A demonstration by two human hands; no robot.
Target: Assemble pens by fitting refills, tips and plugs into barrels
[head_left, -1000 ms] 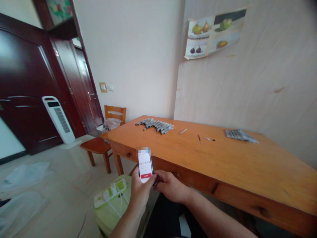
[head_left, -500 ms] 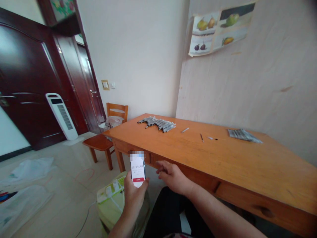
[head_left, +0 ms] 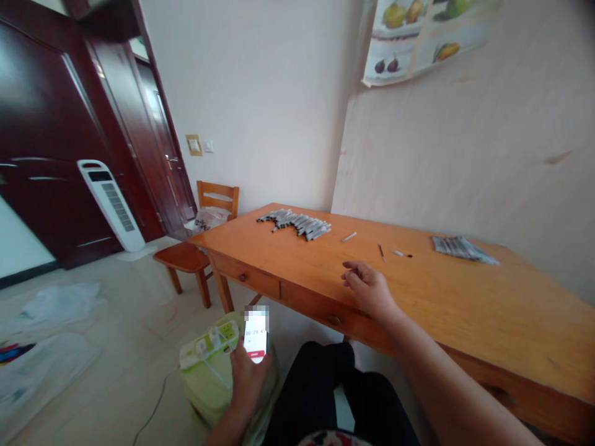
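My left hand [head_left: 251,375] is closed around a phone [head_left: 256,334] whose lit screen shows a running timer and a red button. It is low, above a pale green covered stool [head_left: 204,384]. My right hand [head_left: 369,286] is over the near edge of the wooden table [head_left: 465,297], fingers loosely bent and apart, with nothing seen in them. Beyond it lie a single pen [head_left: 349,236], a dark slim pen part [head_left: 381,252] and a small white piece with a black cap [head_left: 403,254]. A pile of pens [head_left: 297,223] covers the table's far left.
A bundle of pens in clear plastic [head_left: 462,249] lies at the table's back right. Left of the table stands a wooden chair [head_left: 183,257] with a plastic bag [head_left: 211,218] on it. A power strip [head_left: 211,341] with a cord rests on the stool. A white tower heater [head_left: 114,207] leans by the door.
My right hand has moved up and right, from beside the phone to over the table edge. The phone in my left hand has dropped slightly. The view has tilted down a little.
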